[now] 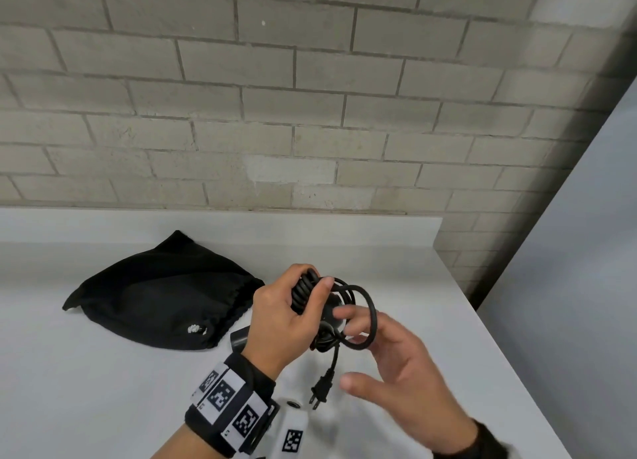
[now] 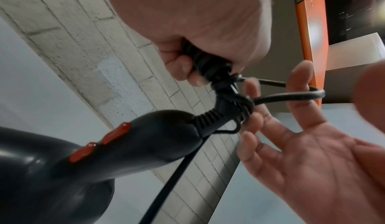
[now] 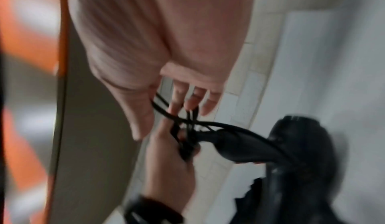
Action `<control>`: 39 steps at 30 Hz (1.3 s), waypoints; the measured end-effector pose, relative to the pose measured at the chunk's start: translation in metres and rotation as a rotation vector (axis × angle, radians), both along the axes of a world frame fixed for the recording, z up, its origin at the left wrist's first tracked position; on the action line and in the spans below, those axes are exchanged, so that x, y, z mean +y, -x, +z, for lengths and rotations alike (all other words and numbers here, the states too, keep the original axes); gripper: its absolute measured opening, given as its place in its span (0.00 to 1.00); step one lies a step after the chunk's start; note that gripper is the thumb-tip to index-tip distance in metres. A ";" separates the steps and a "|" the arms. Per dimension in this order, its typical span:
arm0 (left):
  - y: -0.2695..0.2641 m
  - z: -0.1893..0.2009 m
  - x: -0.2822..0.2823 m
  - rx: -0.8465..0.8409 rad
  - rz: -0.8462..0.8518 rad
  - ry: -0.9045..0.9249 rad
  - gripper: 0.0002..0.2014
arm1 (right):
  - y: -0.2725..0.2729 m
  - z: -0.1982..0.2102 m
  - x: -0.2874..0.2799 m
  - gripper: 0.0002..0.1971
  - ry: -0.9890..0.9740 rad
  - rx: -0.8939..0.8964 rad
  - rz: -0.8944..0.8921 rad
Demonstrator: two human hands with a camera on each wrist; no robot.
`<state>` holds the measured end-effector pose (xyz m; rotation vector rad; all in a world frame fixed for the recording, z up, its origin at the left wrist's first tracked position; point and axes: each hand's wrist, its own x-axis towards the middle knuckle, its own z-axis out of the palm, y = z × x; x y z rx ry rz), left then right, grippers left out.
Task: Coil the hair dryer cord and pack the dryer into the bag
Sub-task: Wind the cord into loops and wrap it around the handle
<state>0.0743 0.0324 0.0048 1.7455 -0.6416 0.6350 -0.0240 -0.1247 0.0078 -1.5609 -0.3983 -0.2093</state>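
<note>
A: Which hand bears the load?

B: The left hand [image 1: 282, 317], fingers and thumb curled tight round the bundled turns of the black cord [image 1: 305, 291]. The bundle is held above the white counter [image 1: 103, 389], near its right end.

A: And the other hand?

B: The right hand [image 1: 396, 365] is spread, palm turned leftward, fingers straight and parted. One loose loop of cord passes round its fingers [image 2: 302, 96]; nothing is clenched. The right wrist view is blurred, so contact beyond that loop cannot be told.

A: Where is the hair dryer [image 2: 100, 153]?

B: Below the left hand, mostly hidden from the head view. The left wrist view shows its dark handle with two orange-red switches [image 2: 100, 142] and the ribbed strain relief where the cord enters, just under the gripped bundle.

A: The free end?

B: The plug [image 1: 320, 391] hangs down between the two wrists, prongs pointing toward the counter.

A: And the bag [image 1: 162, 293]?

B: A black drawstring pouch lying flat on the counter, left of the hands, its gathered mouth facing right. Behind it stands a pale brick wall [image 1: 310, 96].
</note>
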 end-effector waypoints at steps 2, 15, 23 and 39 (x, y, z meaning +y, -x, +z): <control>0.000 -0.003 -0.002 0.007 -0.008 -0.010 0.14 | -0.002 -0.014 0.009 0.20 0.242 -0.124 -0.225; 0.002 -0.010 0.001 -0.015 -0.043 -0.038 0.14 | -0.002 0.027 0.013 0.04 -0.458 0.098 -0.373; 0.004 -0.011 0.004 0.006 -0.057 0.004 0.13 | 0.002 0.041 -0.019 0.26 -1.125 0.473 0.022; 0.006 -0.010 0.006 0.045 -0.098 -0.004 0.13 | 0.008 0.010 -0.028 0.22 -0.730 0.391 -0.112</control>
